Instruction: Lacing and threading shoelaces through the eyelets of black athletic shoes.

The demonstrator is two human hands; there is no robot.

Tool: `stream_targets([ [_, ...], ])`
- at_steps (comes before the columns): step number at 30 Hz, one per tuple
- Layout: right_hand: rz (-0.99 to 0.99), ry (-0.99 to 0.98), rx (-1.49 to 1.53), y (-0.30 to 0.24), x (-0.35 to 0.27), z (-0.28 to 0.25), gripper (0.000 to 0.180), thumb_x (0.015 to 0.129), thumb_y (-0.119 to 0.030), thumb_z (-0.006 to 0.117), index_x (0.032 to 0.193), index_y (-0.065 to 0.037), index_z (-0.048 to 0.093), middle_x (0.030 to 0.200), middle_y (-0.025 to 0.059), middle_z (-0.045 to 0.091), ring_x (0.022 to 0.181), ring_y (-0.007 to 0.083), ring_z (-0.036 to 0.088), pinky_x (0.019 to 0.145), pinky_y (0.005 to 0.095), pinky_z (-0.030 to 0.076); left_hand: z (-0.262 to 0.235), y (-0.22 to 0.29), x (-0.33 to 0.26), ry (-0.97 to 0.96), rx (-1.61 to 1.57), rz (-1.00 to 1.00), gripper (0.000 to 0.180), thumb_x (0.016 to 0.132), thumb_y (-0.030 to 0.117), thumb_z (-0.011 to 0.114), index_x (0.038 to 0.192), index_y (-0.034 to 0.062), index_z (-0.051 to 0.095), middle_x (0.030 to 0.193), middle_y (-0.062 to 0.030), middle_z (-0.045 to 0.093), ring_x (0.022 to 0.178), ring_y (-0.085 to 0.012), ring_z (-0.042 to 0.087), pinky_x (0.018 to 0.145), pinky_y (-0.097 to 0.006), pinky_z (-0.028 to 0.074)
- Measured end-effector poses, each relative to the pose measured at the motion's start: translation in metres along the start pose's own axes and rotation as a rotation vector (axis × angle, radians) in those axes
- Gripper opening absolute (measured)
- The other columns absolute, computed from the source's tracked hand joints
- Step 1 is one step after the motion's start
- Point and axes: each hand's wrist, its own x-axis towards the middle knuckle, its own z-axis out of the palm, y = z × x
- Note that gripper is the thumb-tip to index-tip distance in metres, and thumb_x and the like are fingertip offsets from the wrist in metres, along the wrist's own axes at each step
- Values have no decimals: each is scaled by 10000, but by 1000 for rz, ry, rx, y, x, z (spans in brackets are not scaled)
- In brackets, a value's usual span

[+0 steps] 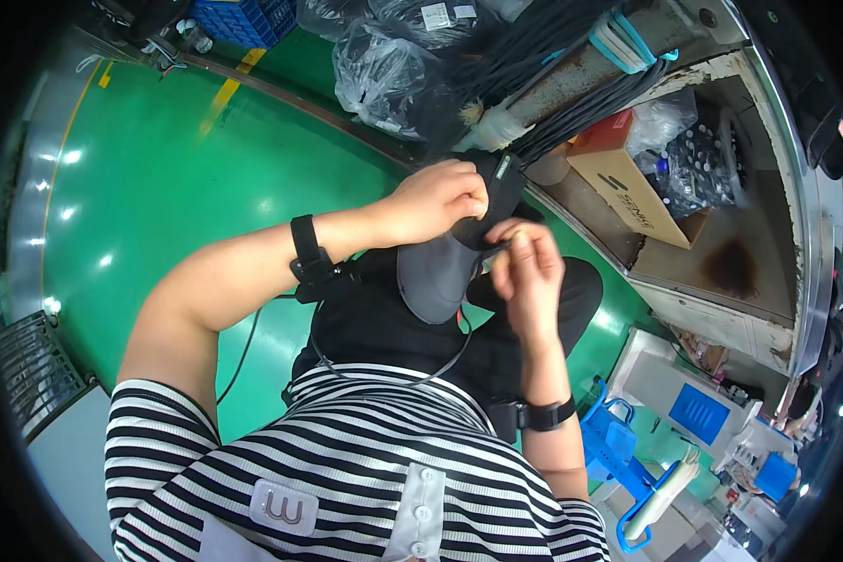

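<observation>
At the far left edge, a grey metal rack point(39, 365) stands on the green floor point(140, 187), whose glossy surface carries yellow stripes and bright reflections. Farther off, toward the middle, sits a blue crate point(239, 21). Your left forearm enters from the near left and wears a black wrist strap point(311, 251) with a small dark box; a thin black cable runs near it. To the right, beyond your arm, lie clear plastic bags point(377, 80) with dark contents. Your left hand point(440, 199) is closed, fingers curled, gripping the upper of the dark grey shoe point(435, 281) near its opening. The shoe rests over your lap at the centre of the scene, its rounded toe toward you and its opening at the far end. On its right side, your right hand point(530, 272) is narrow, thumb and fingertips drawn together on what appears to be a thin dark strand point(498, 247); the fingers partly hide it. A second black strap point(551, 415) circles your right wrist. Beyond the hands, at the far right, a bundle of black cords point(571, 129) lies along a worn metal beam point(557, 86). Farther right, an open cardboard box point(618, 183) sits on a stained shelf point(670, 267). Nearer, at right, stands a blue frame point(613, 440).
</observation>
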Motion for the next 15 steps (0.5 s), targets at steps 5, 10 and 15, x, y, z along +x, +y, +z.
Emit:
stream_targets([
  [5, 82, 13, 82, 17, -13, 10, 334, 963, -116, 551, 1248, 45, 487, 842, 61, 607, 533, 85, 533, 467, 194, 433, -6, -13, -18, 86, -419, -50, 178, 929, 164, 563, 1065, 72, 631, 949, -38, 523, 935, -168, 525, 825, -324, 441],
  [10, 241, -61, -62, 14, 1, 3, 317, 921, -55, 601, 1214, 60, 562, 775, 49, 619, 544, 78, 562, 469, 186, 436, -9, -52, -77, -1, -228, -453, 437, 952, 300, 572, 1292, 36, 498, 1215, -96, 536, 1196, -198, 489, 946, -335, 432],
  [15, 192, -145, -6, 15, 14, 3, 194, 941, -63, 573, 1101, 34, 623, 759, 58, 640, 511, 64, 542, 442, 176, 394, -47, -28, -98, -676, 81, -792, 323, 944, 311, 582, 1115, 45, 651, 980, -111, 659, 1003, -237, 604, 920, -346, 458],
])
